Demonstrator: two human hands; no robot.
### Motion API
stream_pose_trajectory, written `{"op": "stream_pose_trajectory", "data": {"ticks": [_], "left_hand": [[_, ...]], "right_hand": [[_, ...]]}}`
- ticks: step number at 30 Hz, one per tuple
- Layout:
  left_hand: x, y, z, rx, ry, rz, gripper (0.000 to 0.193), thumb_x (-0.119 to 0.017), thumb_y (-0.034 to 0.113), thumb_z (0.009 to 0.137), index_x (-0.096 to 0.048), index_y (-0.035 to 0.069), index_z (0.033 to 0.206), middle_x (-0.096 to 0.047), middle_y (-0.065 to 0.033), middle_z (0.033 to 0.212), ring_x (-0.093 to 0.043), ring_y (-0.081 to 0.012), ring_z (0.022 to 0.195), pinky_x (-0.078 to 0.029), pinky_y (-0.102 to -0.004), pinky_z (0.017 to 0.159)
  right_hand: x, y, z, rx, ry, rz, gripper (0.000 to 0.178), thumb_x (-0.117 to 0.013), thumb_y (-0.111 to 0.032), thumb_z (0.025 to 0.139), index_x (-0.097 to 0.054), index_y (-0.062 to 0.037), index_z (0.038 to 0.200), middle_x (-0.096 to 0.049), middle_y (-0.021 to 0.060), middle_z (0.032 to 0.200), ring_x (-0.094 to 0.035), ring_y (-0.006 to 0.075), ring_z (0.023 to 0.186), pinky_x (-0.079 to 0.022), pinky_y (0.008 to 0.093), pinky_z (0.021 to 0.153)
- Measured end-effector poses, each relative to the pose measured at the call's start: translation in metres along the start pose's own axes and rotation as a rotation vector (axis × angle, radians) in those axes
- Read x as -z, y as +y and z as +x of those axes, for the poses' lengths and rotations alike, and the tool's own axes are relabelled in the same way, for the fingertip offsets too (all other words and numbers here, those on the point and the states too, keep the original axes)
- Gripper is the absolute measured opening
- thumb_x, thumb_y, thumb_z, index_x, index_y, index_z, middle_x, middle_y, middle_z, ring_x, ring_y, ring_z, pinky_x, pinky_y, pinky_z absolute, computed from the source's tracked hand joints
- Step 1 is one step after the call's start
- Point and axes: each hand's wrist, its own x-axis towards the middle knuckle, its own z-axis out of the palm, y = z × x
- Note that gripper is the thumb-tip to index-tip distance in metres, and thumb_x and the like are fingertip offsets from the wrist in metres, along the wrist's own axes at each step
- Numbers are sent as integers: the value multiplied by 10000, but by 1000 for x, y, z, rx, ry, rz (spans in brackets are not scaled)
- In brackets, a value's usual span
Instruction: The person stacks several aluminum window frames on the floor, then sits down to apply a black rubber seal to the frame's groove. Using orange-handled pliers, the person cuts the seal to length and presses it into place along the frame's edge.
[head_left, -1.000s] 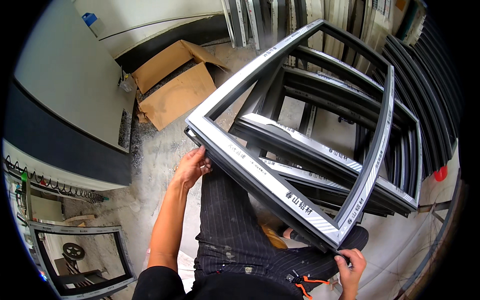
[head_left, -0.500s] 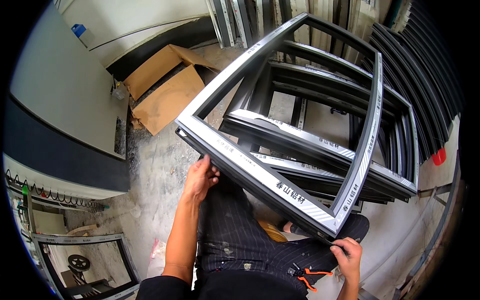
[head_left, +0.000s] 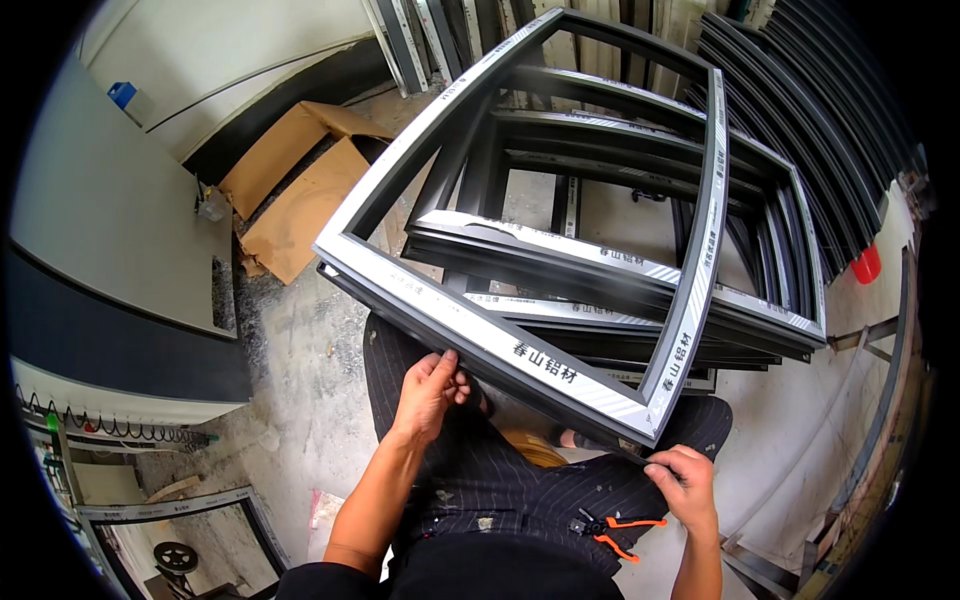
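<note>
A dark metal window frame (head_left: 545, 365) with white protective film slants in front of me, on top of other frames. Along its near edge runs a thin black sealing strip (head_left: 640, 460). At about the middle of that edge, the thumb and curled fingers of my left hand (head_left: 428, 398) pinch the strip against the frame. By the near right corner, my right hand (head_left: 685, 485) grips the strip's end between thumb and fingers, just off the frame. Pliers with orange handles (head_left: 610, 530) rest on my lap.
More film-covered window frames (head_left: 620, 255) are stacked underneath. An open cardboard box (head_left: 300, 210) lies on the floor at the far left, beside a grey cabinet (head_left: 120, 220). Dark profiles (head_left: 790, 130) lean at the far right, near a red container (head_left: 866, 264). Another frame (head_left: 180, 505) stands at the lower left.
My left hand has slid rightward along the frame's near edge, toward my right hand. My right hand still grips the strip by the corner. The whole view has shifted slightly.
</note>
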Motion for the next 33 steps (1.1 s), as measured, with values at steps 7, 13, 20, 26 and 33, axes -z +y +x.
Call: {"op": "stream_pose_trajectory", "data": {"ticks": [7,13,20,26,33], "left_hand": [[-39,-27,-22,121,-71,7,303,-635,304,950,-569,23,857,-630,-70,749,-611,-123,641,-464,-225,529],[-7,1,-3,0,26,219,327,-682,324,912,-585,42,776,-640,-76,684,-615,-134,562,-447,-224,482],[158,117,88,-268,372,144,317,-659,391,915,-590,103,802,-542,3,603,-503,-98,478,-365,-208,441],[124,87,71,-113,205,167,411,-577,462,952,-574,82,793,-570,-44,637,-567,-147,542,-447,-251,482],[-44,-40,-16,373,-499,187,485,-672,450,893,-639,-33,931,-658,-121,805,-619,-174,728,-477,-266,614]], "right_hand": [[0,2,2,-6,-13,-12,123,-746,-84,781,-684,10,830,-600,107,677,-582,238,614,-440,324,558],[-1,13,0,-65,-40,-55,110,-745,-81,766,-684,5,799,-589,105,664,-566,239,599,-431,330,551],[-4,24,9,-96,-109,-65,111,-730,-83,759,-675,11,779,-569,113,649,-548,257,588,-413,348,547],[0,22,8,-167,-160,18,111,-715,-87,780,-677,16,789,-599,111,673,-584,244,623,-444,337,574],[10,21,0,-335,-328,409,125,-659,-78,869,-699,40,862,-645,80,748,-602,125,615,-470,251,562]]}}
